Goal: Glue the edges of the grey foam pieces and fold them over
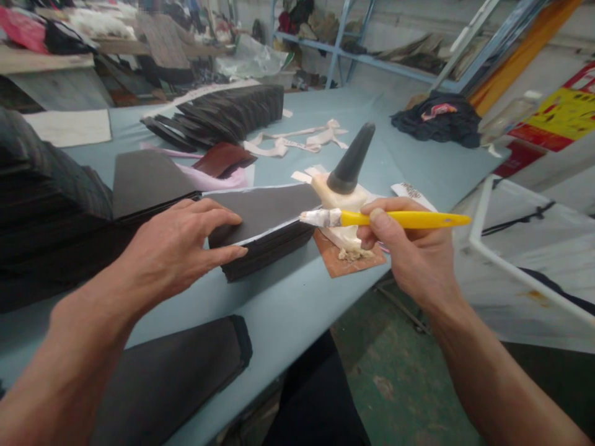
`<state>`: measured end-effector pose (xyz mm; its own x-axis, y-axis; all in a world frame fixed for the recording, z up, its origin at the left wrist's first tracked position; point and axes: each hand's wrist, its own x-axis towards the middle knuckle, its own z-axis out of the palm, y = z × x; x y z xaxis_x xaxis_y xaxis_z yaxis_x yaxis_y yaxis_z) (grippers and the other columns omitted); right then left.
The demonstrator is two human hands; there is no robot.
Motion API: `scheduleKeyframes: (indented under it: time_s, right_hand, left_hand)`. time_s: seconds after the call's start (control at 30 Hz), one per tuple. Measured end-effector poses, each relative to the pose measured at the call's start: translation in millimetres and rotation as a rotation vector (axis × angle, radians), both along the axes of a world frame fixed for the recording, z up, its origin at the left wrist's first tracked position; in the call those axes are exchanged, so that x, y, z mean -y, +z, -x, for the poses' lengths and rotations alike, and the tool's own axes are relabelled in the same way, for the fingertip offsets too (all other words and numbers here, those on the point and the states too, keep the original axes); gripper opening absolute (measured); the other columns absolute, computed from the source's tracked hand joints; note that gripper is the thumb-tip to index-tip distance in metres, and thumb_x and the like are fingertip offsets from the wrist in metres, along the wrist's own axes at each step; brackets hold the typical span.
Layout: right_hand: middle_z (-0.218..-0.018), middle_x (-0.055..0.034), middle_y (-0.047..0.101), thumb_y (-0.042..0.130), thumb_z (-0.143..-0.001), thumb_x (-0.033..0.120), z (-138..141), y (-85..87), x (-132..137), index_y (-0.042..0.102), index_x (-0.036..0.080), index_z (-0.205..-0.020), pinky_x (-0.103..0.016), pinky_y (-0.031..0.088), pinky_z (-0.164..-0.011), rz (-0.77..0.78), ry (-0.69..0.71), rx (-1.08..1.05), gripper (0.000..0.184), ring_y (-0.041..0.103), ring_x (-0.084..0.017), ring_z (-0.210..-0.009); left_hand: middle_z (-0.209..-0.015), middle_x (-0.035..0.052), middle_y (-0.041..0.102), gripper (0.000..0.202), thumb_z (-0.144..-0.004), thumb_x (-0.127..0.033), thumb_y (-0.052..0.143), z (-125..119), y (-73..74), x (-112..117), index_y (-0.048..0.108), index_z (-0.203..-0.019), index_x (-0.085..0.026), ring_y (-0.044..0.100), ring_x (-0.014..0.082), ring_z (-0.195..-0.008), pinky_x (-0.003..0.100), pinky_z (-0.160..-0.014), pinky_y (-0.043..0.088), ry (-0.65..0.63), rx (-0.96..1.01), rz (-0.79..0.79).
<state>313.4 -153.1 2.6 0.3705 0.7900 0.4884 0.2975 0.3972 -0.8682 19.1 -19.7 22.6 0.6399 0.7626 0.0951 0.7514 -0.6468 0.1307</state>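
My right hand [409, 248] grips a yellow-handled paintbrush [409, 219] between thumb and fingers. White paste coats its bristles, which touch the front edge of a stack of dark grey panels [264, 214]. A white line runs along the edges of the top panel. At the stack's left end lies my left hand [186, 241], thumb and index finger apart, fingertips against the panels. Just beyond the brush, a dark cone-shaped object [352, 160] stands upright on a cream-coloured container [337, 193]. Under that is a brown board [341, 263] with dried, crumbly residue.
Tall dark piles [41, 204] stand at the left, and a fanned row of dark pieces [232, 114] farther back. Another grey panel stack [171, 378] lies near the front. A white-framed bin [525, 266] is at the right, beside the table edge. Someone sits in the background.
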Motion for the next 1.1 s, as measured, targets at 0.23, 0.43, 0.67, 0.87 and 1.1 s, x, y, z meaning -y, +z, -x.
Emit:
scheduleKeyframes:
  time_s: [0.23, 0.43, 0.67, 0.87, 1.1]
  right_hand:
    - [-0.070, 0.0026, 0.071, 0.081, -0.097, 0.052, -1.1, -16.8, 19.2, 0.080, 0.026, -0.096, -0.027, 0.060, -0.060, 0.047, -0.011, -0.073, 0.026, 0.066, -0.013, -0.061]
    - [-0.072, 0.0022, 0.070, 0.076, -0.100, 0.054, 0.5, -31.9, 33.4, 0.080, 0.026, -0.099, -0.028, 0.058, -0.059, 0.029, -0.015, -0.183, 0.029, 0.065, -0.014, -0.063]
    - [-0.076, 0.0002, 0.077, 0.071, -0.105, 0.048, 5.0, -33.0, 51.0, 0.077, 0.025, -0.100, -0.027, 0.056, -0.056, -0.010, -0.020, -0.222, 0.024, 0.066, -0.014, -0.059]
    - [-0.076, 0.0023, 0.072, 0.077, -0.100, 0.044, 9.4, -30.2, 57.0, 0.069, 0.024, -0.092, -0.027, 0.055, -0.059, -0.028, -0.087, -0.222, 0.023, 0.064, -0.014, -0.060]
    - [-0.078, 0.0017, 0.071, 0.067, -0.105, 0.046, 17.2, -32.0, 65.2, 0.071, 0.025, -0.099, -0.029, 0.054, -0.060, 0.014, -0.070, -0.210, 0.022, 0.062, -0.014, -0.061]
  left_hand:
    - [-0.135, 0.0073, 0.077, 0.059, -0.091, -0.076, 0.051, -4.1, 9.8, -1.7, 0.076, -0.125, -0.035, 0.069, 0.0368, -0.129, 0.053, -0.111, 0.055, 0.036, -0.034, 0.077]
    - [-0.135, 0.0072, 0.077, 0.051, -0.088, -0.061, 0.054, -9.0, 10.3, 3.8, 0.075, -0.128, -0.036, 0.072, 0.0357, -0.122, 0.052, -0.104, 0.058, 0.078, -0.078, 0.019]
    - [-0.133, 0.0133, 0.077, 0.063, -0.092, -0.059, 0.037, -19.2, 20.6, 15.7, 0.076, -0.130, -0.026, 0.071, 0.0401, -0.125, 0.059, -0.108, 0.057, 0.069, -0.097, 0.043]
    - [-0.131, 0.0162, 0.078, 0.062, -0.098, -0.054, 0.031, -18.9, 16.5, 20.8, 0.074, -0.131, -0.025, 0.073, 0.0396, -0.123, 0.056, -0.108, 0.058, 0.013, -0.126, -0.030]
    - [-0.130, 0.0123, 0.077, 0.051, -0.099, -0.032, 0.035, -23.6, 14.8, 28.9, 0.067, -0.139, -0.025, 0.072, 0.0366, -0.119, 0.048, -0.091, 0.058, 0.096, -0.260, -0.162]
